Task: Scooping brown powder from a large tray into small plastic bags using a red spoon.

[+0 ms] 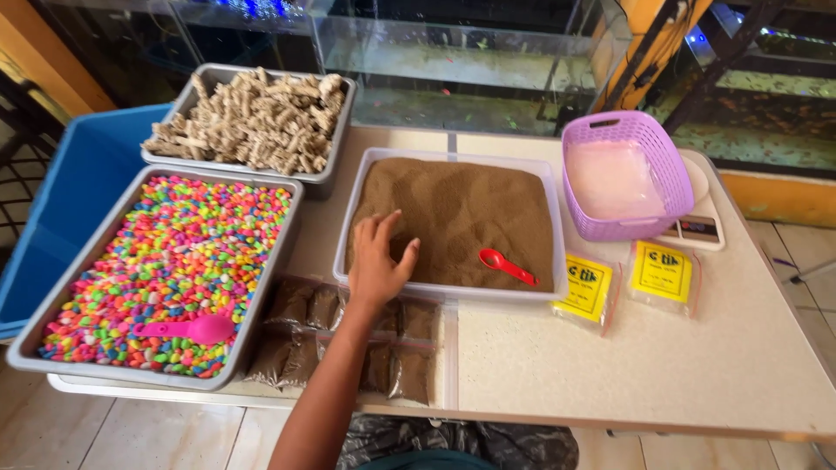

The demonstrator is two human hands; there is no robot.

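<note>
My left hand [378, 258] reaches forward with its fingers spread, resting on the near left edge of a clear tray [549, 228] filled with fine brown sand [461, 209]. It holds nothing. A small red scoop [506, 265] lies on the sand to the right of the hand. Several small clear bags of brown sand [300, 335] lie flat on the table under my forearm. My right hand is out of sight.
A grey tray of multicoloured pebbles [174, 261] with a pink scoop [187, 329] sits at left, a grey tray of beige porous pieces [252, 122] behind it. A purple basket [649, 165], a small scale [697, 228] and two yellow packets [623, 280] lie right. A blue bin [61, 209] stands far left, glass tanks behind.
</note>
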